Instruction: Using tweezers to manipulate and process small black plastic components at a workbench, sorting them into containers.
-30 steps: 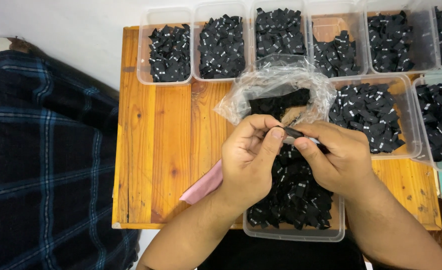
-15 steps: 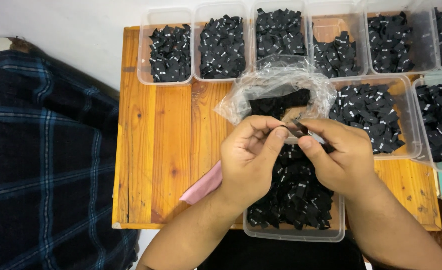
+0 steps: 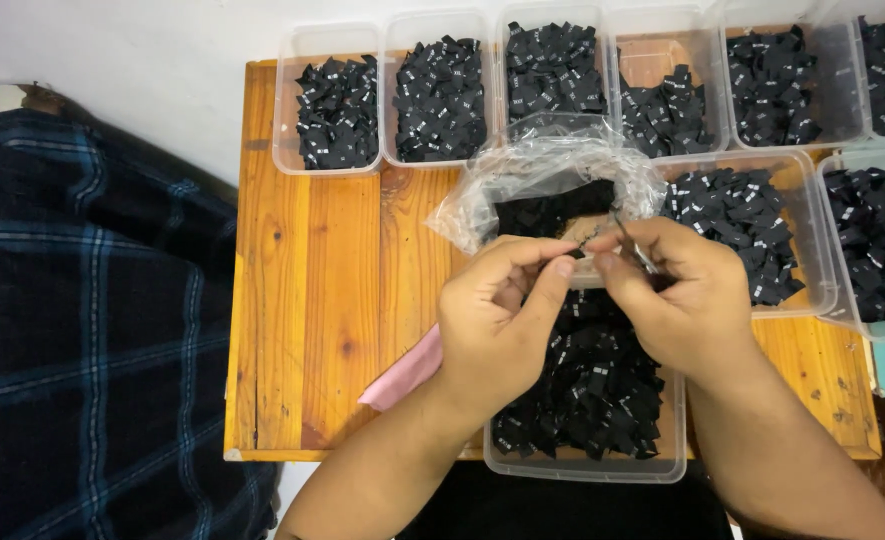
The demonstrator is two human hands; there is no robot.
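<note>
Together, left hand (image 3: 497, 320) and right hand (image 3: 677, 300) pinch—fingertip to fingertip—something tiny.

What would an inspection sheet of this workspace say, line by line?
Surface: wooden table, partly bare.
Job's things: clear tub of small black tags under both hands; clear plastic bag behind.
Clutter: more tag-filled tubs along the back and right; pink strip.
Grips: left hand and right hand meet fingertip to fingertip; right holds a thin metal tool.
Cables: nothing seen.
Surroundings: dark plaid cloth on the left, white wall.
</note>
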